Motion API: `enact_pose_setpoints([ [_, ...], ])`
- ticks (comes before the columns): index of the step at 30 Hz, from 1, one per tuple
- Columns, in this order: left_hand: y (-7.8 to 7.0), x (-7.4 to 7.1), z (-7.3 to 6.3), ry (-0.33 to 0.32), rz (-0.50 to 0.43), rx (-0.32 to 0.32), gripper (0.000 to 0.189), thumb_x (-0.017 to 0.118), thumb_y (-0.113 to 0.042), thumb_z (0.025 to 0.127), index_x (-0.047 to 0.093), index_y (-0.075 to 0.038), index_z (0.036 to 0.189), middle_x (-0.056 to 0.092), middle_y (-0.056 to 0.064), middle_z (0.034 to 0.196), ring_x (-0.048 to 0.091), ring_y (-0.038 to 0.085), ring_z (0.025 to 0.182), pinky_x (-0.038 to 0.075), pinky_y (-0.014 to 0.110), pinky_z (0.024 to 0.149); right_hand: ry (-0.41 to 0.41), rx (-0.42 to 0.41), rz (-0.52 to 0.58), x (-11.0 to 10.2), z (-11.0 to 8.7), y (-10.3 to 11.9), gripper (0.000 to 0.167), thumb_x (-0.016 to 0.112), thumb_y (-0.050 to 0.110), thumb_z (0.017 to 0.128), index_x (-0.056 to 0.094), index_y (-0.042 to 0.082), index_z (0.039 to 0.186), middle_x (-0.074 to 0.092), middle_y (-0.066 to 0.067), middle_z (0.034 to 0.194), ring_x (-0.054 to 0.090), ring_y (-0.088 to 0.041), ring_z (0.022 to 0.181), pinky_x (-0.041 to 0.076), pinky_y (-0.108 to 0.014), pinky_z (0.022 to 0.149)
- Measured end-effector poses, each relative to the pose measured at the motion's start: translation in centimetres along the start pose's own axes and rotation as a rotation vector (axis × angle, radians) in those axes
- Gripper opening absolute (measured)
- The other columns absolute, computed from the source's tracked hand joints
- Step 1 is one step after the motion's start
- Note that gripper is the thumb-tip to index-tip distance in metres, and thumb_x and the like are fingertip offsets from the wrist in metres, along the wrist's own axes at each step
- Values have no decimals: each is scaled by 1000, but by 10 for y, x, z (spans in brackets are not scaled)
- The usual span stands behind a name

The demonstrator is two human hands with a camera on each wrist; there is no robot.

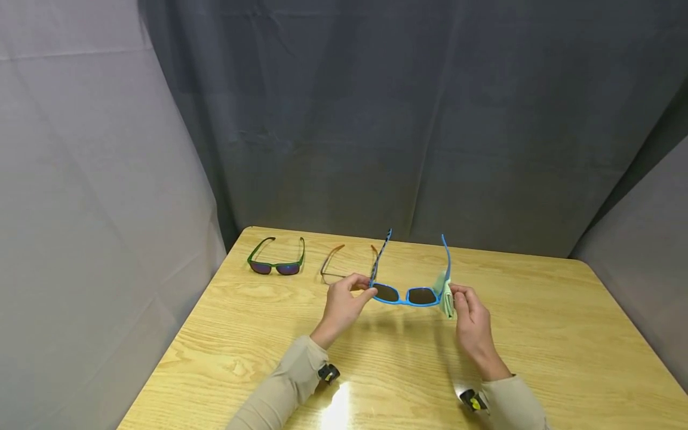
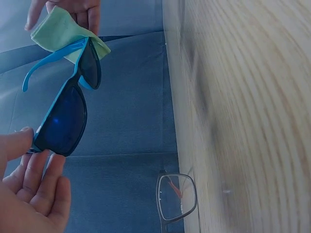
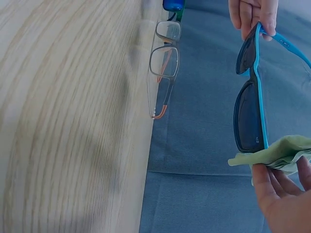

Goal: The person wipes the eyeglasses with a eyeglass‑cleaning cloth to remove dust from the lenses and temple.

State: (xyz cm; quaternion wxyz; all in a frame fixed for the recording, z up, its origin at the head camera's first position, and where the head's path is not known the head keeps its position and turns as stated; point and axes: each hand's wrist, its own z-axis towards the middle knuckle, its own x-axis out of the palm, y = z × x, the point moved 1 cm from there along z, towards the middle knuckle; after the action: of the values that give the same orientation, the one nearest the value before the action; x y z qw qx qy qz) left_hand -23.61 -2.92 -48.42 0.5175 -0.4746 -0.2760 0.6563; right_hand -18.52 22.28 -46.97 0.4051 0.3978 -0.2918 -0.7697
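Blue-framed sunglasses (image 1: 403, 302) with dark lenses are held up above the table, temples unfolded and pointing away. My left hand (image 1: 344, 301) pinches their left corner between thumb and fingers, as the left wrist view also shows. At the opposite corner my right hand (image 1: 473, 322) grips a folded light green cloth (image 1: 447, 298), which is wrapped about the hinge end of the frame. In the right wrist view the cloth (image 3: 277, 155) lies between the fingers and the sunglasses (image 3: 250, 111). Part of the right temple is hidden by the cloth.
Clear-lensed eyeglasses (image 1: 333, 275) with orange temple tips stand on the table behind my left hand. Farther left are green-framed sunglasses (image 1: 276, 266) with bluish lenses. The wooden table (image 1: 215, 346) has a dark grey curtain (image 1: 333, 119) behind it and lighter cloth at both sides.
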Motion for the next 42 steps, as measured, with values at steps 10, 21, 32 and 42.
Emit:
enact_pose_setpoints([
  [10,-4,3,-4,5,4,7,20,72,-24,86,69,-11,101,68,-6,90,63,14,92,46,42,89,-42,163,-63,8,3,-4,29,70,7,86,54,-3,107,62,-13,107,60,-8,92,46,-13,80],
  [21,-6,4,-5,38,13,10,22,72,-24,86,69,-12,103,68,-6,94,63,13,94,47,41,88,-85,227,-167,6,1,-7,33,75,10,81,58,-1,106,65,-13,95,58,-2,77,46,-8,66],
  [32,-6,6,-6,61,15,62,21,71,-18,86,69,-5,103,68,-1,92,63,14,92,48,42,88,-75,46,-336,7,1,-8,12,69,3,77,65,1,89,66,-6,75,61,-16,65,44,-12,54],
  [42,-10,5,-6,84,131,154,22,70,-13,87,69,-4,107,68,1,93,62,11,85,49,34,81,-79,105,-360,7,1,-12,12,69,7,78,66,1,88,66,-6,73,60,-15,64,45,-18,54],
])
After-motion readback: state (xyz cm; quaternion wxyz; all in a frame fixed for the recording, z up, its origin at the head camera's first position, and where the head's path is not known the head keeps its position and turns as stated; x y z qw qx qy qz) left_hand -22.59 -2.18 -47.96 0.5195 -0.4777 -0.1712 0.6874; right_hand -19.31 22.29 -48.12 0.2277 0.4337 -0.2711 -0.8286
